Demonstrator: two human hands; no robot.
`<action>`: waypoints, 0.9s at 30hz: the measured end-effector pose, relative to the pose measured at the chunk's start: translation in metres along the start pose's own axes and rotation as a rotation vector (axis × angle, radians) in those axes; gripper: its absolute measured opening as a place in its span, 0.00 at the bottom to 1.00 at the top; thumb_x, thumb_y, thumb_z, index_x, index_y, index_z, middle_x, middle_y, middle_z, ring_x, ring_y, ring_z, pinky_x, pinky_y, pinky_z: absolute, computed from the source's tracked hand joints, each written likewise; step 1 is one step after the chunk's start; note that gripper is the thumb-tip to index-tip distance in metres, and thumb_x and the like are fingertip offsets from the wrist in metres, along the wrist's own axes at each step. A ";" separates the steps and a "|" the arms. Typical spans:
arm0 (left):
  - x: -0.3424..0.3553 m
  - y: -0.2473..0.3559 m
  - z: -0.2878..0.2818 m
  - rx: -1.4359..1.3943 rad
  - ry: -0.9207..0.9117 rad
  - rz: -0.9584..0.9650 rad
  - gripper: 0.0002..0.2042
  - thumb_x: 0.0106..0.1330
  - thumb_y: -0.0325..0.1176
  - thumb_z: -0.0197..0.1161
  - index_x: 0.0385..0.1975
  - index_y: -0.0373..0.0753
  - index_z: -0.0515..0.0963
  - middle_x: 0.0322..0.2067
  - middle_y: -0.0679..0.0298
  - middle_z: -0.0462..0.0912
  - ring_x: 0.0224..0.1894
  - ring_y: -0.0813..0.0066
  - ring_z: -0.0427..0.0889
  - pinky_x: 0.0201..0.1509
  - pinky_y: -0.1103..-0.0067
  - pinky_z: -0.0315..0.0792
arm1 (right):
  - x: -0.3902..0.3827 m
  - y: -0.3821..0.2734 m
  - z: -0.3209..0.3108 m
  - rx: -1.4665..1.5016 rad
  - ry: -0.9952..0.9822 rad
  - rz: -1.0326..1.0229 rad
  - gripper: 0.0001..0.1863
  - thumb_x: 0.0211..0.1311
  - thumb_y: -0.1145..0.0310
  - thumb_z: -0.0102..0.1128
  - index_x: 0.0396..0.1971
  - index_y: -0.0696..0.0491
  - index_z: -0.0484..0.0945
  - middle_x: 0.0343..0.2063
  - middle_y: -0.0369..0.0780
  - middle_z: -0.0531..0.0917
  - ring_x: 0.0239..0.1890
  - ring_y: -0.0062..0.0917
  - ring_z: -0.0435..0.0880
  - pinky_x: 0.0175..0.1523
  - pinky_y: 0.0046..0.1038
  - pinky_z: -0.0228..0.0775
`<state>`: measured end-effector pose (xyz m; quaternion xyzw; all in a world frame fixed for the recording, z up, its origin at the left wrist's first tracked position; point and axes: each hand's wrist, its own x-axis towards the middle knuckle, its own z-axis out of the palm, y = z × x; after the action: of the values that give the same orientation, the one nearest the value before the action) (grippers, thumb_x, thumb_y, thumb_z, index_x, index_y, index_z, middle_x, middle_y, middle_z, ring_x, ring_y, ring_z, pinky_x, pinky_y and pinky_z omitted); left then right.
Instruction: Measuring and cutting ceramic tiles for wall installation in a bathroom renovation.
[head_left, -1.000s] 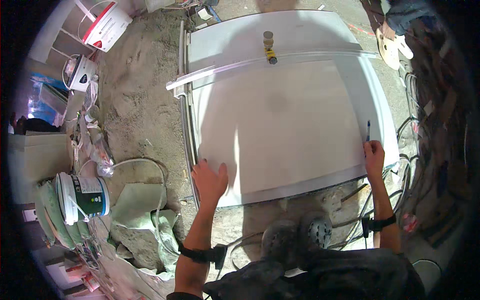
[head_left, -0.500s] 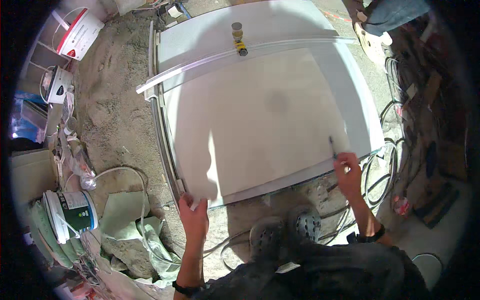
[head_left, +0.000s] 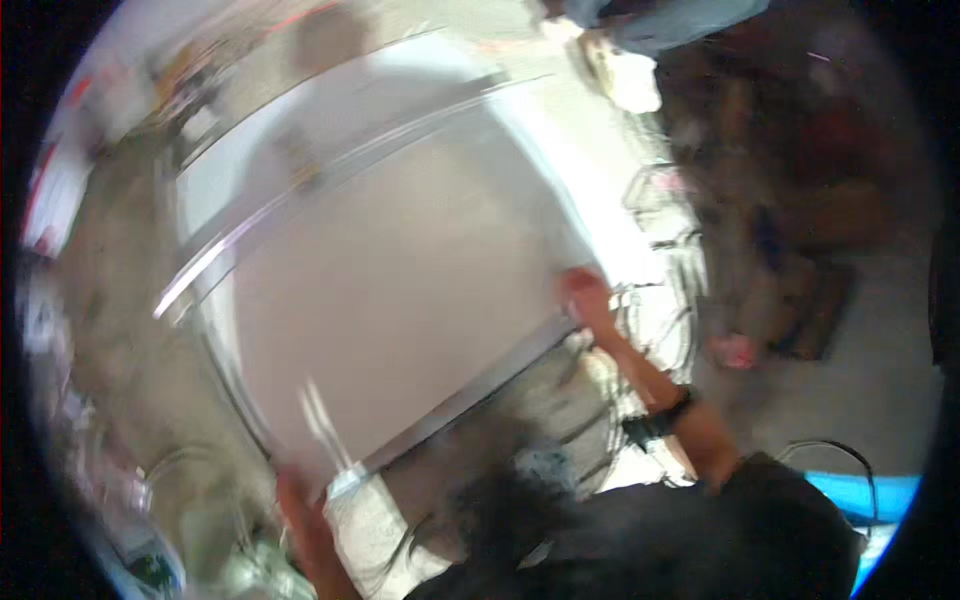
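Motion blur smears the whole view. In front of me lies a large flat pale slab on the ground, tilted in the picture. A long metal rail crosses its far part, with a small yellowish fitting on it. My left hand is at the slab's near left corner, its fingers too smeared to read. At the near right corner is my right hand, its fingers looking curled. What it holds is lost in the blur.
Loops of dark cable lie right of the slab. Another person's trouser leg and light shoe are at the far right. A white bucket with a red rim stands at the left. Something bright blue shows at lower right.
The whole view has swung, so the slab and rail appear further left and more tilted. The thin dark pen-like thing seen in my right hand earlier no longer shows.
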<state>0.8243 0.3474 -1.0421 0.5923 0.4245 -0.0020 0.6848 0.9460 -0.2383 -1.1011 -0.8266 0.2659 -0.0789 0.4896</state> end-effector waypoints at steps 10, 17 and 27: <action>0.009 0.020 0.003 0.651 -0.153 0.458 0.32 0.62 0.37 0.72 0.64 0.31 0.70 0.50 0.44 0.83 0.48 0.56 0.84 0.48 0.66 0.83 | -0.085 -0.091 -0.007 -0.012 -0.033 -0.038 0.13 0.62 0.62 0.66 0.37 0.57 0.82 0.30 0.39 0.83 0.35 0.21 0.79 0.43 0.30 0.72; 0.024 0.010 0.023 -0.085 -0.106 0.001 0.32 0.58 0.36 0.71 0.62 0.32 0.68 0.51 0.51 0.79 0.54 0.61 0.78 0.53 0.59 0.77 | -0.187 -0.089 -0.025 -0.105 -0.758 0.178 0.17 0.61 0.57 0.65 0.37 0.57 0.84 0.32 0.42 0.86 0.35 0.25 0.84 0.44 0.33 0.77; -0.021 0.044 0.047 -0.193 0.168 -0.152 0.34 0.67 0.51 0.61 0.66 0.34 0.62 0.63 0.54 0.66 0.66 0.61 0.66 0.71 0.55 0.57 | -0.192 -0.070 0.043 -0.065 -0.713 0.099 0.14 0.59 0.60 0.64 0.34 0.57 0.85 0.23 0.44 0.85 0.25 0.30 0.83 0.35 0.36 0.74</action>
<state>0.8608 0.3121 -0.9971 0.4880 0.5222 0.0365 0.6985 0.8253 -0.0798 -1.0385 -0.8034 0.1204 0.2468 0.5283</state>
